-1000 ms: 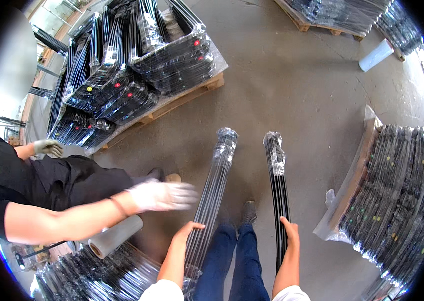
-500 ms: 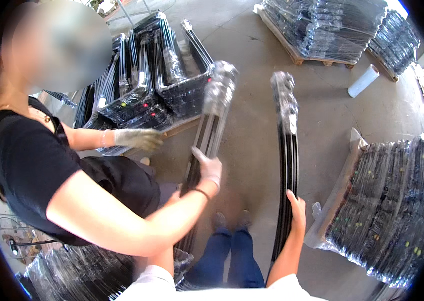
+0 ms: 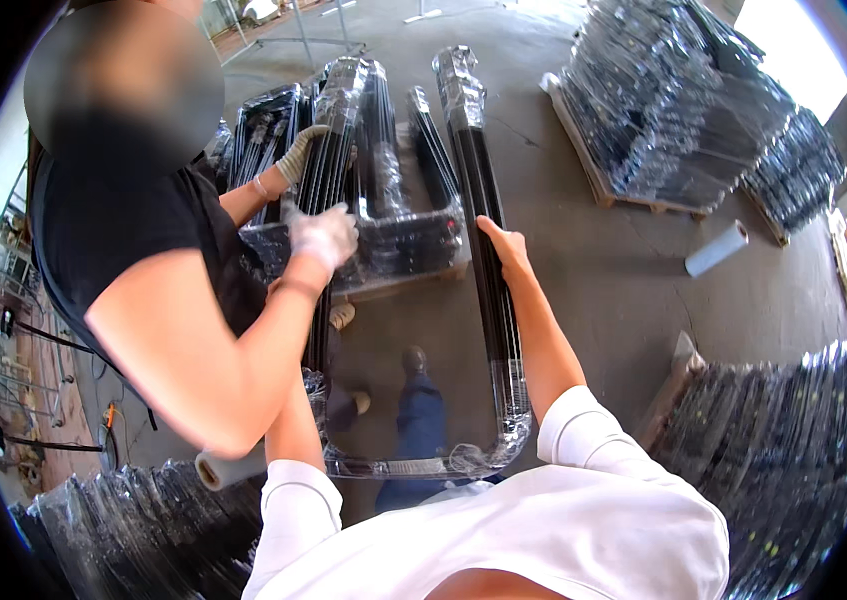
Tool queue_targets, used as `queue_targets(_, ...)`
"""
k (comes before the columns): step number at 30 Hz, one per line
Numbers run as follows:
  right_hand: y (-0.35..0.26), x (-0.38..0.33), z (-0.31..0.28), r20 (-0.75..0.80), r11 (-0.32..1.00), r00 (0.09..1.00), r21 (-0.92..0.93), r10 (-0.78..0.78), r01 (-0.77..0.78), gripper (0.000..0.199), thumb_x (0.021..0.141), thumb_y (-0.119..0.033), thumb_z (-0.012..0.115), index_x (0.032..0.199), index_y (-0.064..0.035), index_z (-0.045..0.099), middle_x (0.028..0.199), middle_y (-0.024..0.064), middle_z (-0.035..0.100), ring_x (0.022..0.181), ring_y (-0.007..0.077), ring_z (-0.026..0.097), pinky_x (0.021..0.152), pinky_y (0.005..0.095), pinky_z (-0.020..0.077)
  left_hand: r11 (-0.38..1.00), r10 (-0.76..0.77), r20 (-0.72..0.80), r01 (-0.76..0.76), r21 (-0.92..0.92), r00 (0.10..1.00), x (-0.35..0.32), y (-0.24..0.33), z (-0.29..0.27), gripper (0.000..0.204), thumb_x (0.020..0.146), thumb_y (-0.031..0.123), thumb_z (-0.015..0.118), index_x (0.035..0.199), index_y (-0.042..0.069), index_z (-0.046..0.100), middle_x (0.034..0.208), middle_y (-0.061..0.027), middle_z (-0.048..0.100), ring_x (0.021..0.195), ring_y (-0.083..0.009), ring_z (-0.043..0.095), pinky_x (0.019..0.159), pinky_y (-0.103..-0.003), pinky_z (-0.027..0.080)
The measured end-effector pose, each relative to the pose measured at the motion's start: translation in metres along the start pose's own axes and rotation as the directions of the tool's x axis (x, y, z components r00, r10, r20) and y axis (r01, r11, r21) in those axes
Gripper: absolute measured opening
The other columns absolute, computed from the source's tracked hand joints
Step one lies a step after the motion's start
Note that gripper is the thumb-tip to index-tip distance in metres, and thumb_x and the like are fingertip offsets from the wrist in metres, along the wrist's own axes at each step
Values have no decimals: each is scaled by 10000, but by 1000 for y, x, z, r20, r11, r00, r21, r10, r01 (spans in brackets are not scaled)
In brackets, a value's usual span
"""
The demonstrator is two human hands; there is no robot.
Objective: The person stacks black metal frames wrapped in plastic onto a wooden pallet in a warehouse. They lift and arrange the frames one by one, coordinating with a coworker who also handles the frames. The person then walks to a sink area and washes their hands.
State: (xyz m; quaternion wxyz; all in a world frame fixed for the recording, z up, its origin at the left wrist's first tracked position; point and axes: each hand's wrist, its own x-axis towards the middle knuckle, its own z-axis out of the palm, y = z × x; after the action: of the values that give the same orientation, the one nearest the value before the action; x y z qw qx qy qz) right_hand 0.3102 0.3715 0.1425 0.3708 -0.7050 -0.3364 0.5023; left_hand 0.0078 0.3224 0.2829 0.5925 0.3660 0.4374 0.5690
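A U-shaped bundle of black bars (image 3: 488, 290), its ends and bend wrapped in clear film, spans in front of me, with its curved end close to my body. My right hand (image 3: 508, 247) is closed round the bundle's right leg. My left arm (image 3: 291, 425) reaches toward the left leg, but a co-worker's forearm hides nearly all of that hand and its fingers. Upon the left leg lies the co-worker's near gloved hand (image 3: 323, 235); their far gloved hand (image 3: 300, 153) touches the same leg closer to its wrapped tip.
Ahead, similar film-wrapped bundles (image 3: 408, 240) are stacked on a pallet. Tall wrapped stacks stand at the far right (image 3: 673, 110) and near right (image 3: 773, 440). A film roll (image 3: 716, 249) stands on the floor. Another stack (image 3: 143, 530) with a roll (image 3: 231, 468) lies at lower left.
The bundle has moved forward and left, toward the pallet stack, and its curved end has come into view. The co-worker's far hand has come onto the left leg.
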Motion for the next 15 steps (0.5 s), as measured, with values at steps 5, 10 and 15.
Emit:
queue_targets(5,3,110,105,72,967,986,217,-152,133,645,580,-408,694,918,125,560,878,177,587,789,228,567,692,306,434,692,137,-516,292,661,845,48,-50,-118,524,594,378,670,929,-9,560,904,-210,581,848,-320,563,718,-383,438)
queue_targets(10,10,212,156,84,991,993,99,79,-87,541,636,-372,682,855,110,570,762,132,592,635,190,567,572,298,453,274,173,-678,626,730,715,146,-90,-153,487,589,343,672,915,-3,567,902,-185,589,853,-336,557,730,-405,433)
queue_targets(15,-14,314,184,119,987,985,77,128,-138,592,612,-380,700,863,135,553,789,146,590,674,204,565,607,310,441,297,100,-764,713,634,638,253,-107,-156,459,580,342,676,893,19,585,892,-176,595,856,-331,560,736,-405,427)
